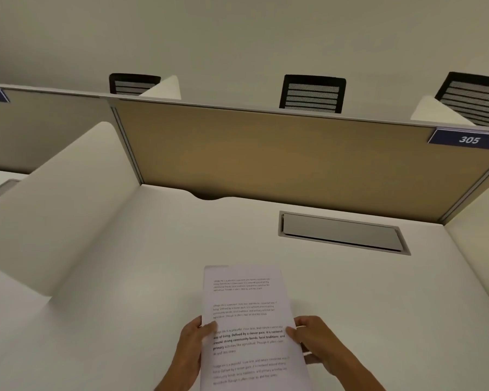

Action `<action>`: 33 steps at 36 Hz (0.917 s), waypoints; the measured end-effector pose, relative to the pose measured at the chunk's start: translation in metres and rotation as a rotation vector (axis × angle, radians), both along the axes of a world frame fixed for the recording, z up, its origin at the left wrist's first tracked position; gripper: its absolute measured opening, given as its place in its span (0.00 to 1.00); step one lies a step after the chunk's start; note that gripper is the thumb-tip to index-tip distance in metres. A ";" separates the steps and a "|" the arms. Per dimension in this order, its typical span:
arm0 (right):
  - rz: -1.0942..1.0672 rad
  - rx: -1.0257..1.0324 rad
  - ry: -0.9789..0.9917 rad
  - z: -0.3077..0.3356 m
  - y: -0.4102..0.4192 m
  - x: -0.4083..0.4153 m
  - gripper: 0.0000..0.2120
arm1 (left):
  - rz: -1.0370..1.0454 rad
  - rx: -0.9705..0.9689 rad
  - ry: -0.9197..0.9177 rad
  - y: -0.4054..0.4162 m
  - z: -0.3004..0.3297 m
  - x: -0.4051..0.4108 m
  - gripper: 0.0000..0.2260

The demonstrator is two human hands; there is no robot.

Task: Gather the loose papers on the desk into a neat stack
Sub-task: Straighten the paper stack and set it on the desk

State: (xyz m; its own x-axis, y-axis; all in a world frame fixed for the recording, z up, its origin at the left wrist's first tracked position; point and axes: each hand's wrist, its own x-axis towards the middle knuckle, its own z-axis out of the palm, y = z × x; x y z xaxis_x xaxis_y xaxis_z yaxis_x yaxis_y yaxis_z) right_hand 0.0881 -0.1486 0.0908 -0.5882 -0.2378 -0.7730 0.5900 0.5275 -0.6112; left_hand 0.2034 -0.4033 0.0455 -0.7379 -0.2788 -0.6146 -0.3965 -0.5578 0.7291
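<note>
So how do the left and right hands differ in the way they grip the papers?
The left hand holds the papers on their left edge, thumb lying over the printed side; the right hand holds the right edge. The left hand sits slightly farther from the body, the right hand slightly nearer. The right hand's fingers show below the sheet edge; the left hand's are hidden behind it. Both pinch at about mid-height.

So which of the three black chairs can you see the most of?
The middle chair. Its mesh back shows nearly whole above the partition, while white dividers hide part of the left chair and the right chair.
</note>
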 end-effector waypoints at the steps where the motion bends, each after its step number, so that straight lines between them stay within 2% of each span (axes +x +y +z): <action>1: -0.004 0.012 -0.006 -0.002 -0.003 0.002 0.07 | -0.022 -0.019 -0.020 -0.004 -0.001 0.002 0.10; 6: -0.014 0.082 -0.039 -0.025 -0.023 0.017 0.05 | -0.103 -0.143 -0.149 -0.019 -0.013 0.014 0.08; 12: -0.023 0.112 -0.042 -0.055 -0.054 0.031 0.05 | -0.072 -0.352 -0.305 -0.037 -0.035 0.027 0.08; 17: -0.038 0.123 -0.050 -0.068 -0.091 0.032 0.05 | -0.013 -0.372 -0.390 -0.064 -0.042 0.030 0.06; 25: -0.075 0.066 -0.047 -0.071 -0.170 0.003 0.07 | 0.038 -0.380 -0.386 -0.147 -0.032 -0.009 0.04; 30: -0.100 -0.002 -0.050 -0.065 -0.225 -0.027 0.08 | 0.030 -0.313 -0.346 -0.214 -0.024 -0.043 0.03; 33: -0.122 -0.041 -0.065 -0.060 -0.259 -0.048 0.06 | 0.027 -0.379 -0.334 -0.252 -0.019 -0.068 0.07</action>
